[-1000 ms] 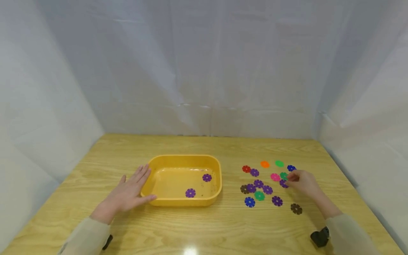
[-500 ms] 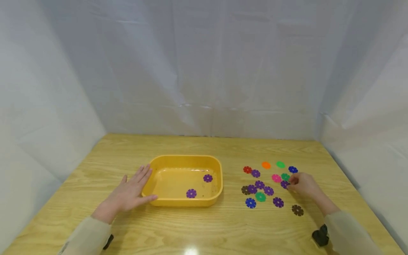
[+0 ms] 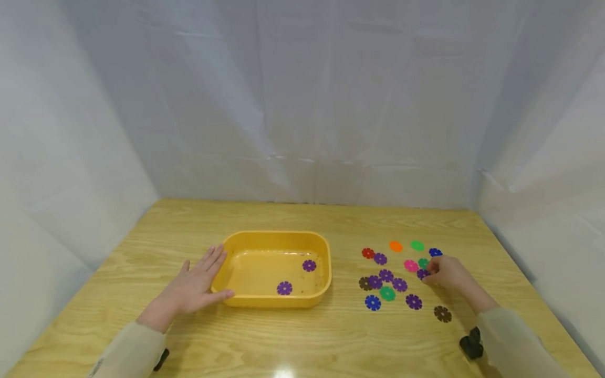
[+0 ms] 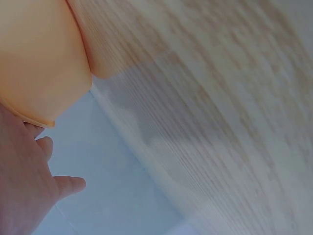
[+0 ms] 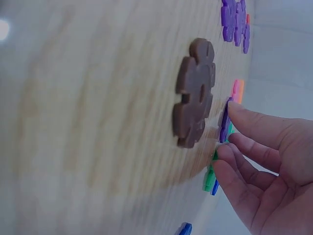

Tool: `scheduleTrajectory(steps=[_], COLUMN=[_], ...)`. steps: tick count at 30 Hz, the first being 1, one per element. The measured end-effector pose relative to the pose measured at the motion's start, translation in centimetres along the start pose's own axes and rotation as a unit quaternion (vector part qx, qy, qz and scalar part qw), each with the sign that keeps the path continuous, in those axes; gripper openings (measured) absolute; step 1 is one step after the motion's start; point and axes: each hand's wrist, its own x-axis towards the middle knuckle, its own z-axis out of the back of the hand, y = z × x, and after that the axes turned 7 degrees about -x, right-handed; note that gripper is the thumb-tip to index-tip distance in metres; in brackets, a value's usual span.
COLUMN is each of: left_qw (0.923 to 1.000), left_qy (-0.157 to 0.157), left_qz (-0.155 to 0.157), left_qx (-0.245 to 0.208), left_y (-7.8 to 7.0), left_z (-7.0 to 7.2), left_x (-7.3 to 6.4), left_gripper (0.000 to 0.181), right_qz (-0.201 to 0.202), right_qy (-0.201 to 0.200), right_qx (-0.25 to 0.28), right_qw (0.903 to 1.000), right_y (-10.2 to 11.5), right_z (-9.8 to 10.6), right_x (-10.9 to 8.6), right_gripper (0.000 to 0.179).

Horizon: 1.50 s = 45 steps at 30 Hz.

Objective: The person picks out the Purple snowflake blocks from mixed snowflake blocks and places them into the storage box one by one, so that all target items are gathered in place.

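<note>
A yellow plastic tub (image 3: 271, 301) stands left of centre, with two purple flower-shaped discs (image 3: 284, 288) inside it. My left hand (image 3: 191, 289) rests on the tub's left rim, fingers straight and spread, the thumb along its near corner. In the left wrist view, fingers of that hand (image 4: 22, 171) show by the tub's edge (image 4: 44, 63). On the right, my right hand (image 3: 449, 273) pinches a purple flower disc (image 3: 423, 274) by its edges, low over the table. The right wrist view shows the thumb (image 5: 249, 120) at one end of this disc (image 5: 225, 120), fingertips at the other.
Around the right hand lie several flower discs: pink (image 3: 411, 265), orange (image 3: 395, 246), red (image 3: 367, 253), blue (image 3: 373, 302), green (image 3: 387, 293) and more purple ones. A brown disc (image 3: 442, 314) lies nearest the right forearm. White sheeting (image 3: 312, 105) encloses the wooden table (image 3: 283, 341).
My right fingertips have settled lower around the purple disc, thumb and fingers drawing onto its edges. The left hand and the tub stay as they were; the view has shifted slightly.
</note>
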Motion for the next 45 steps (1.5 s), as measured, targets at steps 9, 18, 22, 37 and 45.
scheduleTrajectory(steps=[9, 18, 22, 37, 45], left_qw=[1.0000, 1.0000, 1.0000, 0.9999, 1.0000], left_qy=[-0.005, 0.002, 0.002, -0.002, 0.001], left_qz=[0.000, 0.005, 0.004, -0.001, 0.001], left_qx=[0.002, -0.007, -0.007, -0.010, 0.003], left_y=[-0.2, -0.1, -0.1, 0.0, 0.0], left_z=[0.0, 0.0, 0.0, -0.1, -0.1], left_x=[-0.1, -0.1, -0.1, -0.1, -0.1], left_gripper=[0.086, 0.086, 0.085, 0.087, 0.088], right_qz=[0.017, 0.017, 0.012, 0.054, 0.056], right_qy=[0.015, 0.016, 0.016, 0.009, 0.003], right_qx=[0.004, -0.006, -0.019, -0.021, -0.023], right_qw=[0.9997, 0.9997, 0.9996, 0.9983, 0.9981], right_y=[-0.1, -0.1, 0.4, 0.7, 1.0], right_z=[0.1, 0.0, 0.2, 0.4, 0.3], right_x=[0.5, 0.7, 0.5, 0.4, 0.4], right_gripper=[0.025, 0.026, 0.024, 0.026, 0.026])
